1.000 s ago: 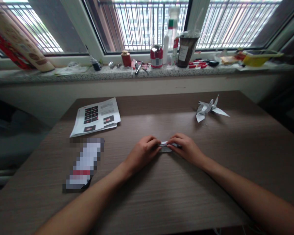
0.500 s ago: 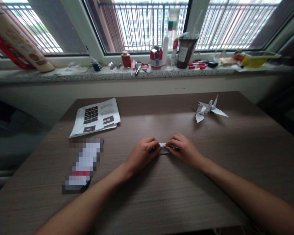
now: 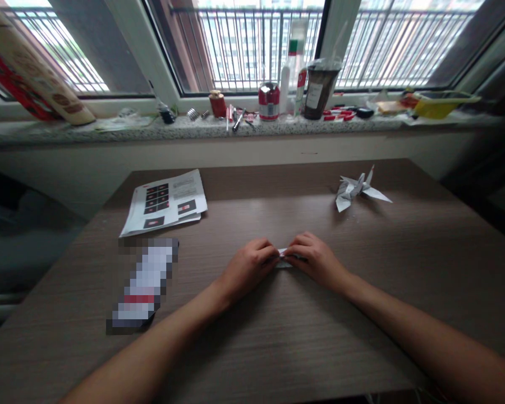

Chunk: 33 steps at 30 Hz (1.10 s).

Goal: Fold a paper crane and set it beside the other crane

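Between my hands, a small piece of folded paper [image 3: 283, 265] lies at the middle of the brown table [image 3: 252, 348]. My left hand [image 3: 252, 262] is closed on the paper's left end, fingertips pinched together. From the right, my right hand [image 3: 313, 258] grips the other end, its fingers bent over it. Only a narrow strip of the paper shows between the fingertips; the rest is hidden under them. Farther back on the right stands a folded paper crane [image 3: 356, 188] with spread wings, apart from both hands.
Printed sheets [image 3: 166, 202] lie at the back left, with a pixelated phone [image 3: 145, 283] in front of them beside my left forearm. On the stone windowsill [image 3: 130, 134] stand a red can [image 3: 269, 102], a dark lidded cup [image 3: 320, 90] and a yellow basket [image 3: 437, 104].
My left hand has shifted slightly to the right, nearer my right hand, so less of the folded paper shows between them. The crane, sheets and phone have stayed in place.
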Tool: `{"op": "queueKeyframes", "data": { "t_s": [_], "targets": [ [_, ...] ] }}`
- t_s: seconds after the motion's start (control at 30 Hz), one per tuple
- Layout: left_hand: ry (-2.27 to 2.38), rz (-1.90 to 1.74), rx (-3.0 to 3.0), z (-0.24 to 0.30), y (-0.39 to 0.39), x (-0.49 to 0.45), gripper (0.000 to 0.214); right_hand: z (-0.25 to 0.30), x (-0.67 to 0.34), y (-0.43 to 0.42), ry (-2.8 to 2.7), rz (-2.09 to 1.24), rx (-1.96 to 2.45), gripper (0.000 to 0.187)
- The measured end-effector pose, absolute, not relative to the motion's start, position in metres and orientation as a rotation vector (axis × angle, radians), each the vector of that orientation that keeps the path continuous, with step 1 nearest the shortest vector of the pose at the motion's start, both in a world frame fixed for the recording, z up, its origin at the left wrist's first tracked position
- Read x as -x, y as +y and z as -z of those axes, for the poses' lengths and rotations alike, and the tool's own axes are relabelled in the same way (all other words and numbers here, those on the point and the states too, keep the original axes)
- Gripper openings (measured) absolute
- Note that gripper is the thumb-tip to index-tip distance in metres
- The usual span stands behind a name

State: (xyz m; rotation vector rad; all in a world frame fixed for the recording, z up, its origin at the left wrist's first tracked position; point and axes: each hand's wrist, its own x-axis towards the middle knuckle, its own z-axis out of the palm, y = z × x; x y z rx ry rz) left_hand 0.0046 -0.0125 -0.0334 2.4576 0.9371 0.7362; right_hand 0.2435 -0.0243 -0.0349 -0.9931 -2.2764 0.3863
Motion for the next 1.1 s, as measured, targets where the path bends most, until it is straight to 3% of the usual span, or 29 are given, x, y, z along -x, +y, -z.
{"op": "queueKeyframes", "data": {
  "t_s": [0.27,1.1],
  "targets": [
    [1.006,-0.736,-2.438,0.031,-0.009,0.001,0.005,0.036,-0.254,-0.021,-2.283,-0.378,1.045,0.004],
    [1.021,-0.712,-2.375,0.029,-0.009,0.004,0.004,0.031,-0.261,-0.02,-2.288,-0.448,1.109,0.009]
  ]
}}
